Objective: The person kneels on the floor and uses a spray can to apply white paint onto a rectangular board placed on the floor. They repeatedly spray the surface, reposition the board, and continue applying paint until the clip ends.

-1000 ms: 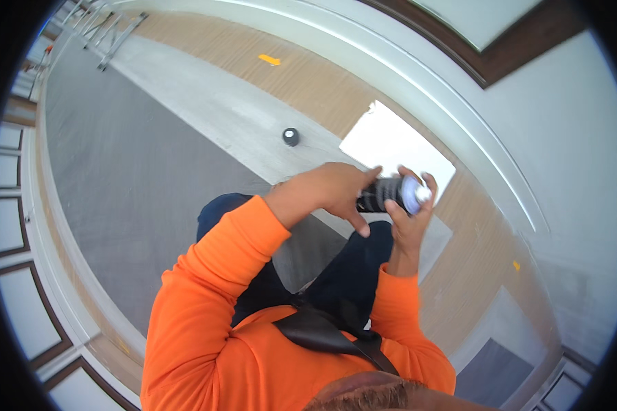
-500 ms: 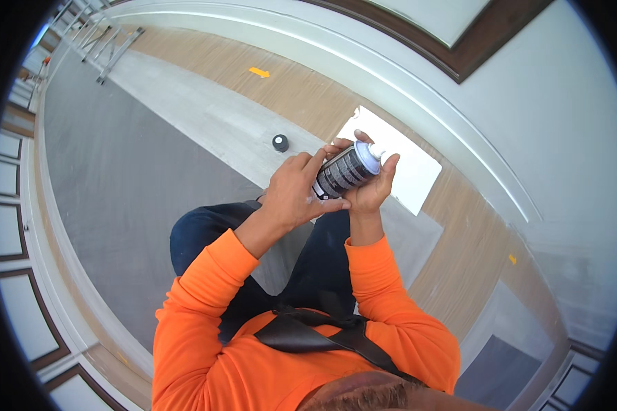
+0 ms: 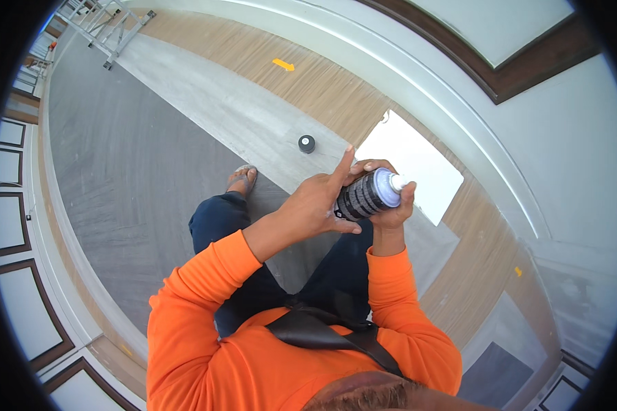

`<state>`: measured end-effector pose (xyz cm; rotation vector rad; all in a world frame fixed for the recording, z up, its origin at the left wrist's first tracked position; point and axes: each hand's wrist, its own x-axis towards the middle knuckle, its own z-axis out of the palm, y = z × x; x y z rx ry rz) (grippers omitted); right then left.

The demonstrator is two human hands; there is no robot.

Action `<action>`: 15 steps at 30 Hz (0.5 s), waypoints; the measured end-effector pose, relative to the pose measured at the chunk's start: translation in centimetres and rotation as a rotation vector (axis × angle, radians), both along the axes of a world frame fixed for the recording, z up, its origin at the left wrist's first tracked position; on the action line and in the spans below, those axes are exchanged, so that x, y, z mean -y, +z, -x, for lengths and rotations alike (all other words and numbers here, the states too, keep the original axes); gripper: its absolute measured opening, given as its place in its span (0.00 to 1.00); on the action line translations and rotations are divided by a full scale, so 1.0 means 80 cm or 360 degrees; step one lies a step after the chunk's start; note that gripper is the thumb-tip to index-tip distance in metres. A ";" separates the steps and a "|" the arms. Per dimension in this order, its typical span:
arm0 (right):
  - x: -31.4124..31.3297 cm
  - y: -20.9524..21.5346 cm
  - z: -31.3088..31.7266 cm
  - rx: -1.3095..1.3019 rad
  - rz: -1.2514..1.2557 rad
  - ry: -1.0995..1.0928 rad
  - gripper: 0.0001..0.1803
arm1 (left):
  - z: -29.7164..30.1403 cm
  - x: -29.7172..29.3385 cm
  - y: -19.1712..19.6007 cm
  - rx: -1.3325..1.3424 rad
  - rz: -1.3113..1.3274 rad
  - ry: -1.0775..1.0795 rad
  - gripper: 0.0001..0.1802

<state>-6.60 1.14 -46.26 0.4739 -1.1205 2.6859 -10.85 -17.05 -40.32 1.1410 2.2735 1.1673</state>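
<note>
A black spray can (image 3: 361,201) with a pale lilac top and white nozzle is tilted in front of me. My right hand (image 3: 393,212) grips it, fingers passing behind the body and thumb up beside the nozzle. Against the can's bottom rests my left hand (image 3: 315,203), index finger and thumb stretched wide apart; its other fingers are partly hidden. Beyond my hands a round black cap (image 3: 306,143) sits on the floor. A white rectangular sheet (image 3: 421,164) with a notched corner lies past the can, partly covered by my right hand.
A metal ladder (image 3: 110,38) stands at the far left. Dark grey flooring (image 3: 137,171) borders a pale grey strip and wood-look planks (image 3: 247,58) along the white wall. An orange arrow (image 3: 283,65) marks the planks. My sandaled foot (image 3: 242,180) is ahead of my knee.
My left index finger has lifted and spread away from the can. The can and both hands sit slightly lower and further right in view. My foot has come into sight.
</note>
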 end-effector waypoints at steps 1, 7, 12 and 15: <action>0.000 0.002 0.004 -0.0006 -0.0018 -0.0023 0.49 | 0.008 0.000 0.002 0.0042 -0.0001 -0.0037 0.83; -0.006 0.013 0.010 0.0170 -0.0094 -0.0449 0.50 | 0.064 -0.017 0.000 0.0157 -0.0070 -0.0373 0.81; -0.045 0.004 -0.004 0.0195 -0.0366 -0.0860 0.49 | 0.169 -0.064 -0.069 0.0587 0.0326 -0.0715 0.72; -0.078 -0.007 -0.031 0.0281 -0.0414 -0.1150 0.48 | 0.246 -0.126 -0.165 0.0405 0.0821 -0.0750 0.61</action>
